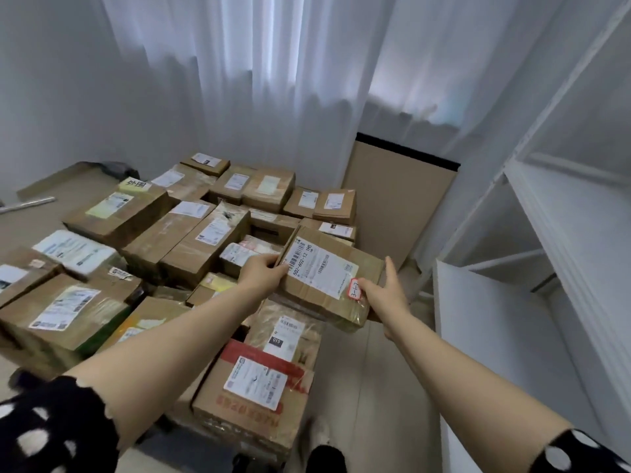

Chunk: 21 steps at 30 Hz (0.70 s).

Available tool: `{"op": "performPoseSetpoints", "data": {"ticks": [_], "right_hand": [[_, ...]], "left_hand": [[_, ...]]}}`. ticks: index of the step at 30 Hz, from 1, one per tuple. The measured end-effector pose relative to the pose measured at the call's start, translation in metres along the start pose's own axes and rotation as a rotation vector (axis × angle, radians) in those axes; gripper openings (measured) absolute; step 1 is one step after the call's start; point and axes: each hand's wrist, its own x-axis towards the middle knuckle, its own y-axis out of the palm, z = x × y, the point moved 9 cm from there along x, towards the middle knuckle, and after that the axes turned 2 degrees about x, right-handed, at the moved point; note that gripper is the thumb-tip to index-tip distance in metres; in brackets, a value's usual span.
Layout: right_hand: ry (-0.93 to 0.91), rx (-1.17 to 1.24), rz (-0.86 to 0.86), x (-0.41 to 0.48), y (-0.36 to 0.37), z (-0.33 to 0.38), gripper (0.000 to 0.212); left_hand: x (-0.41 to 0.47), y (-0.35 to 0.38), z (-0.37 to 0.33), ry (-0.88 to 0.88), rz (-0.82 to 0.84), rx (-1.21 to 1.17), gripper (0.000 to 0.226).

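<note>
While I hold the cardboard box [327, 274] above the parcels [254, 384] on the floor [358, 387], the fingers of my left hand [263, 272] clamp its left edge. My right hand [386, 297] pinches its near corner beside the red-bordered sticker [355, 291].

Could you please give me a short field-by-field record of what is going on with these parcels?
held item: cardboard parcel, tilted, lifted above the others
markings: white shipping label; small red-edged tag at its near right corner
left: left hand grips the parcel's left end
right: right hand holds its right end, thumb beside the tag
below: pile of parcels on the floor
right side: white shelving
behind: white curtain, brown board standing before it
</note>
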Motion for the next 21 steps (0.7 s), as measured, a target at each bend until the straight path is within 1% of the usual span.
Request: {"op": "performPoseSetpoints", "data": {"ticks": [1,4,6,10,13,17,20,21], "right_hand": [[0.013,-0.008,0.033,0.025,0.006,0.002,0.075],[0.092,-0.054,0.090,0.093,0.022,0.010,0.040],[0.091,-0.082,0.109,0.132,0.028,0.019,0.030],[0.071,-0.181,0.155,0.192,0.038,0.039,0.031],[0.081,-0.168,0.218,0.214,0.050,0.051,0.033],[0.110,-0.125,0.273,0.233,0.053,0.046,0.034],[0.139,-0.223,0.390,0.246,0.058,0.032,0.040],[0.151,-0.238,0.422,0.253,0.061,0.029,0.039]], "left_hand": [[0.020,0.002,-0.001,-0.014,-0.014,0.009,0.030],[0.077,0.009,-0.004,-0.062,-0.062,0.029,0.031],[0.110,0.014,-0.009,-0.083,-0.091,0.043,0.033],[0.153,0.022,-0.014,-0.127,-0.118,0.071,0.031],[0.170,0.014,-0.015,-0.150,-0.170,0.072,0.031],[0.190,0.019,-0.011,-0.166,-0.204,0.010,0.035],[0.193,0.035,-0.005,-0.193,-0.211,0.018,0.032],[0.196,0.039,-0.004,-0.201,-0.219,0.038,0.032]]}}
